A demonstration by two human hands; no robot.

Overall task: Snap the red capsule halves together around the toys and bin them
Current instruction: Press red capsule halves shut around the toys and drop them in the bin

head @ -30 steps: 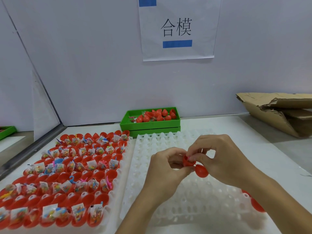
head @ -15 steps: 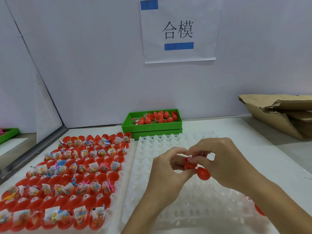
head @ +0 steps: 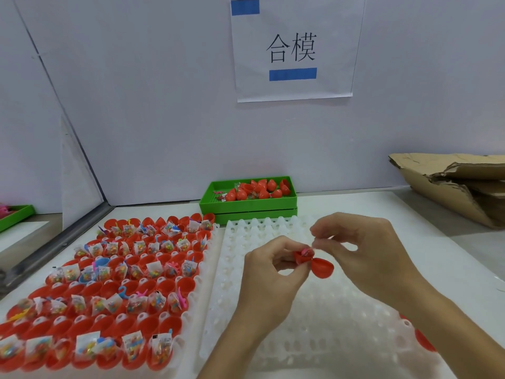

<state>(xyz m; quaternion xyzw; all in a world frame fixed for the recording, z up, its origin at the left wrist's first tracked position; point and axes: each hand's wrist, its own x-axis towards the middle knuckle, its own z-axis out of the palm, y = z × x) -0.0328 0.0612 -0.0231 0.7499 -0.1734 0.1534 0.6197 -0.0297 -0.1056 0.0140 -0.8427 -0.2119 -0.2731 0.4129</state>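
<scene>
Red capsule, still open: two halves hinged side by side, held in the air above the white grid tray, approx centre-right of view. Left hand pinches the half w/ the toy, a small pinkish thing poking out the top. Right hand has thumb + forefinger curled in at that toy, pinching or pressing it, can't tell which; the empty half hangs just below its fingers. Halves not yet snapped.

Left of the white tray, touching it: another tray full of open red halves, many w/ bagged toys in them. Green bin at the back against the wall holds closed capsules. Torn cardboard far right. Paper sign w/ blue tape on the wall.
</scene>
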